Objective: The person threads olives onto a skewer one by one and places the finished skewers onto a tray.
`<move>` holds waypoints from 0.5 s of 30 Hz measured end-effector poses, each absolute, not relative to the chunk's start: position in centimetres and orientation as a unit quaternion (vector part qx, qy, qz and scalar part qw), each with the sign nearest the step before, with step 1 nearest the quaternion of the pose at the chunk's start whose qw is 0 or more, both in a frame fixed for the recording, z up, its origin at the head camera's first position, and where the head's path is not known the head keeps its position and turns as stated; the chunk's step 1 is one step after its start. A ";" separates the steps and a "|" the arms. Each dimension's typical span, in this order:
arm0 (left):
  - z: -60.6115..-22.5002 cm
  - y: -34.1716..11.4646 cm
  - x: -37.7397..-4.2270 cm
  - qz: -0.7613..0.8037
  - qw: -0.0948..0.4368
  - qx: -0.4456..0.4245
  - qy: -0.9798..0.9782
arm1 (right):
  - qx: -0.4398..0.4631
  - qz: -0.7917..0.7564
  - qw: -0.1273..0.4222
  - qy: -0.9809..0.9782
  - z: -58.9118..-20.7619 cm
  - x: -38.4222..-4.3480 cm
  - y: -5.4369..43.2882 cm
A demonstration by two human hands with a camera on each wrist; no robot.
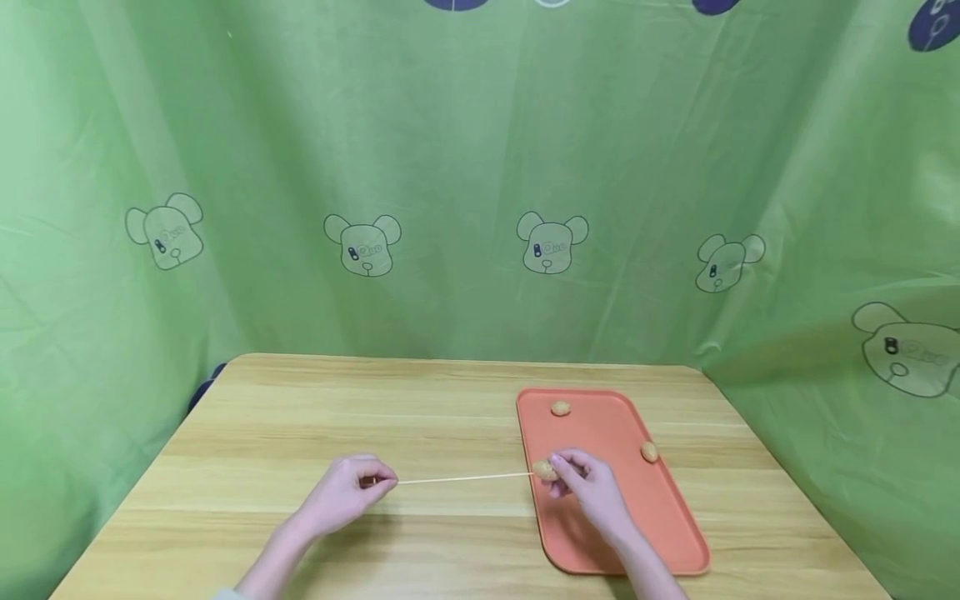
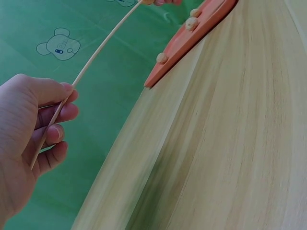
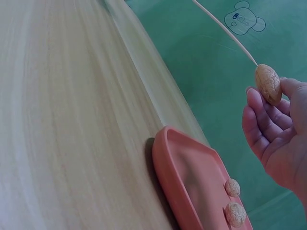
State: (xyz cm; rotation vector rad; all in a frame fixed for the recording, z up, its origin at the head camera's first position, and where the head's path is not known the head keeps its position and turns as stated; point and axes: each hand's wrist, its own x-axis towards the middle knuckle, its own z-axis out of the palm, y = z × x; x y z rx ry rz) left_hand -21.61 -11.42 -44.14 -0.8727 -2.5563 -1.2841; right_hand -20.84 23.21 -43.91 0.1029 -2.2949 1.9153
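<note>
A thin bamboo skewer (image 1: 465,477) spans the space between the two hands, roughly level over the table. Its near end lies along the palm of my left hand (image 2: 36,124), which pinches it between thumb and index finger. At the other end, the tip meets a tan, wrinkled, walnut-like oval ball (image 3: 267,84); how deep it goes in, I cannot tell. My right hand (image 1: 592,492) holds that ball in thumb and fingertips, above the left edge of a coral tray (image 1: 652,525). Similar balls (image 1: 560,408) lie on the tray, one (image 1: 649,452) against its right rim.
The wood-grain table (image 1: 315,408) carries the tray on its right side. A green curtain (image 1: 450,167) printed with bear faces hangs behind the table and along both sides.
</note>
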 end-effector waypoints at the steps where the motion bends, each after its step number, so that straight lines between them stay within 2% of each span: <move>1: -44.2 -11.4 -21.6 -0.428 0.075 -0.292 -0.852 | 0.034 0.640 0.075 -0.764 -43.9 -20.8 23.2; 15: -44.4 -11.2 -21.7 -0.427 0.068 -0.299 -0.850 | 0.020 0.646 0.074 -0.759 -44.3 -20.8 23.3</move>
